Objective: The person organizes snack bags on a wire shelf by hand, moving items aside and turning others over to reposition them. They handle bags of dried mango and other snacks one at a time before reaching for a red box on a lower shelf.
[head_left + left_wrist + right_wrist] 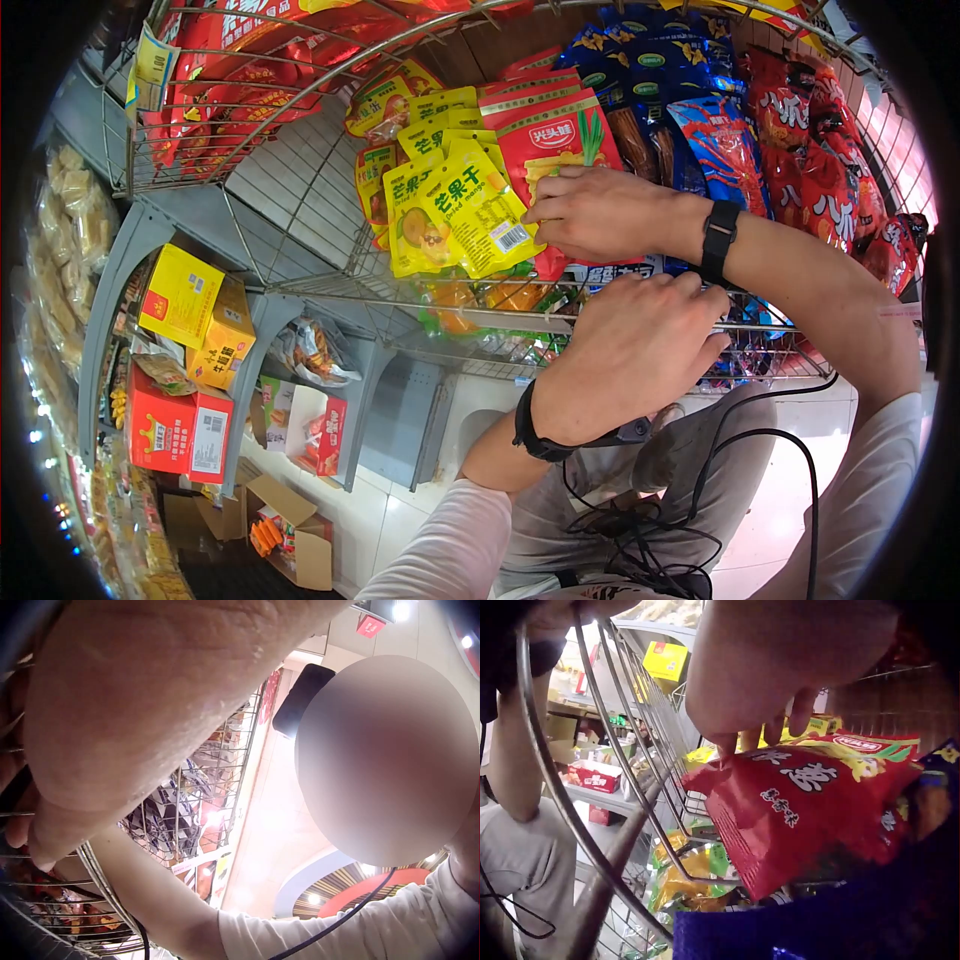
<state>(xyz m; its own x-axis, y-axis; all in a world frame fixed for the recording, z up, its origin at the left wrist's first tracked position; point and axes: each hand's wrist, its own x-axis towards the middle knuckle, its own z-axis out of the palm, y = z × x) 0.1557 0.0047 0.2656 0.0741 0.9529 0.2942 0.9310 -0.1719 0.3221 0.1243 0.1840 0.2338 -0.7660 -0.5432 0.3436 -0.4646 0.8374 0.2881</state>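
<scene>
A wire basket [400, 305] holds snack packets. My right hand [537, 205] reaches in from the right and pinches the top edge of a red snack packet [555, 135] standing in the middle row. In the right wrist view the fingertips [724, 742] press on that red packet [802, 802]. Yellow dried-mango packets [470, 205] stand just left of it. My left hand [700, 305] lies below the right one, fingers curled over the basket's front rim wire. In the left wrist view, this hand [45, 840] wraps the wire [112, 900].
Blue packets [650, 70] and more red packets [810, 150] fill the basket's right side. Grey shelves on the left carry yellow boxes [180, 295] and a red box [180, 430]. An open carton [295, 535] sits on the tiled floor. A black cable [760, 440] hangs by my legs.
</scene>
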